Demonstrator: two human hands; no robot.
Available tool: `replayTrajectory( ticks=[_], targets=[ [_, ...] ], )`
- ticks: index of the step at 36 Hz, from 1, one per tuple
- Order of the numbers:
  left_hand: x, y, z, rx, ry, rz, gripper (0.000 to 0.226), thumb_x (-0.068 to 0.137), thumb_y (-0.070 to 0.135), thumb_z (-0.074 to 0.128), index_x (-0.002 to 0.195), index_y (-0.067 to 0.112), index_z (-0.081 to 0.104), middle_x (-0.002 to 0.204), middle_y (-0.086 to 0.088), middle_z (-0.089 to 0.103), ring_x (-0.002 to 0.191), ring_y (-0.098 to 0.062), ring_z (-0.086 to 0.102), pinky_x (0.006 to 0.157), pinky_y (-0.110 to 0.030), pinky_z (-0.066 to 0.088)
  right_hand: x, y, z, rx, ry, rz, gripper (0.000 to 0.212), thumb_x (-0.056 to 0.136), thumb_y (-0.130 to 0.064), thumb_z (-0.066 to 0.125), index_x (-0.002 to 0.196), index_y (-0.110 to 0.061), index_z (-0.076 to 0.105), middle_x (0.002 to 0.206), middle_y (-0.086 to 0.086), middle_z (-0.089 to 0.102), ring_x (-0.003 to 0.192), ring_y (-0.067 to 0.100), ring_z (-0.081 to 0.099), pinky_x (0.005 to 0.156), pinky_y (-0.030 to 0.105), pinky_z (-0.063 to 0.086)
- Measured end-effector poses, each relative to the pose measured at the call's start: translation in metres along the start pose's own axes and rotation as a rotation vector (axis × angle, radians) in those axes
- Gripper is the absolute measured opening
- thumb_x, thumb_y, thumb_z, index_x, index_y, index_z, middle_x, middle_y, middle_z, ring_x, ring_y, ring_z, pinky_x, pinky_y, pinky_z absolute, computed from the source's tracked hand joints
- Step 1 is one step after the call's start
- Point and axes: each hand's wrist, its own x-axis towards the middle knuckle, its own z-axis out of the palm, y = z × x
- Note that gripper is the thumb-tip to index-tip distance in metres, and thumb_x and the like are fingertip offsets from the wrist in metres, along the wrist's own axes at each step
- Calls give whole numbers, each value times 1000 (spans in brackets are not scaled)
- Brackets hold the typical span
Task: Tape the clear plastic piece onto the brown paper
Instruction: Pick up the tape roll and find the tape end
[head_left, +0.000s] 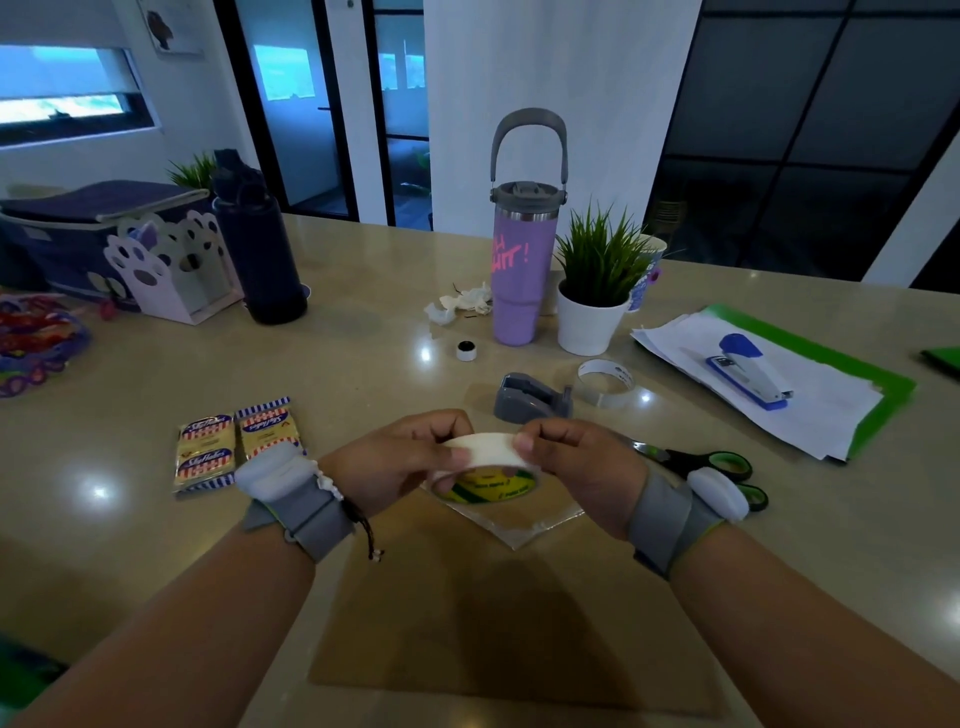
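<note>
A roll of white tape (491, 460) with a yellow-green core is held up just above the table between both hands. My left hand (395, 460) grips its left side, thumb on the outer face. My right hand (576, 462) pinches the right edge of the roll. Below them lies the brown paper (467, 623), flat on the table near me. The clear plastic piece (519, 525) rests on the paper's far part, its shiny corner showing under the roll; the hands hide the rest.
A grey tape dispenser (532, 397) and a loose tape ring (605, 382) sit just beyond the hands. Scissors (696, 465) lie at right, cracker packs (234, 444) at left. A purple tumbler (522, 270), potted plant (595, 291), dark bottle (257, 249) and stapler (745, 371) on papers stand farther back.
</note>
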Motion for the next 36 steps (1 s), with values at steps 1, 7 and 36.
replayTrajectory(
  ticks=[1,7,36],
  targets=[
    [0,-1,-1,-36,-4,10,27,51,38,79,59,21,60,43,8,52,44,-6,44,50,-14,38,0,2,-1,19,-9,2,19,75,-34,68,59,-24,67,62,-11,59,73,11,52,82,28,37],
    [-6,-3,-4,-269,37,83,37,50,43,83,53,18,56,39,4,47,43,-10,46,62,-21,46,-2,8,-1,177,-140,-13,54,44,-61,79,68,-15,65,68,-4,64,72,8,59,73,16,46],
    [-5,-11,7,-170,177,52,45,39,59,82,47,22,59,42,6,50,43,-4,48,42,-9,37,-3,4,6,67,-106,-3,21,65,-41,67,67,-20,68,72,-4,66,78,12,55,85,31,37]
  ],
)
